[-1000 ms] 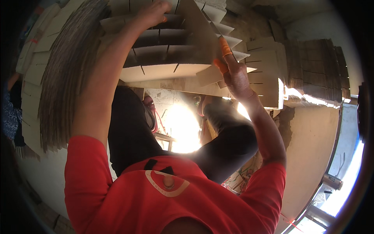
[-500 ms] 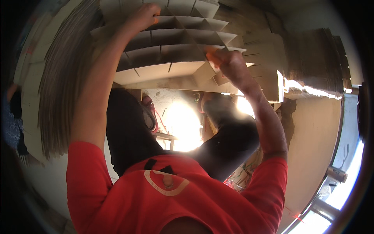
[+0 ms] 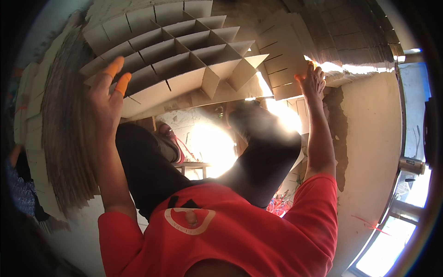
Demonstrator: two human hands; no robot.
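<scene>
A cardboard grid divider (image 3: 177, 51), made of interlocked slotted strips, stands in front of me with its cells spread. My left hand (image 3: 107, 90) is beside its left end, with orange covers on the thumb and a finger. Those fingers are stretched apart, and nothing shows between them. Off to the right, my right hand (image 3: 312, 82) is at the near right edge of a pile of slotted cardboard strips (image 3: 279, 60). Its fingers are spread, and it is apart from the divider; its fingertips partly blend into the bright light there.
Tall stacks of cardboard strips (image 3: 69, 120) stand to the left, with more stacked cardboard (image 3: 355, 37) at the far right. A tan board (image 3: 369, 124) lies on the right. Below, between my legs, are a small stool (image 3: 196, 165) and a sunlit floor. Another person's arm (image 3: 17, 154) shows at the left rim.
My right hand has left the divider and moved right to the strip pile. My left hand has come nearer and to the left, its fingers opened. The divider sits further left in view.
</scene>
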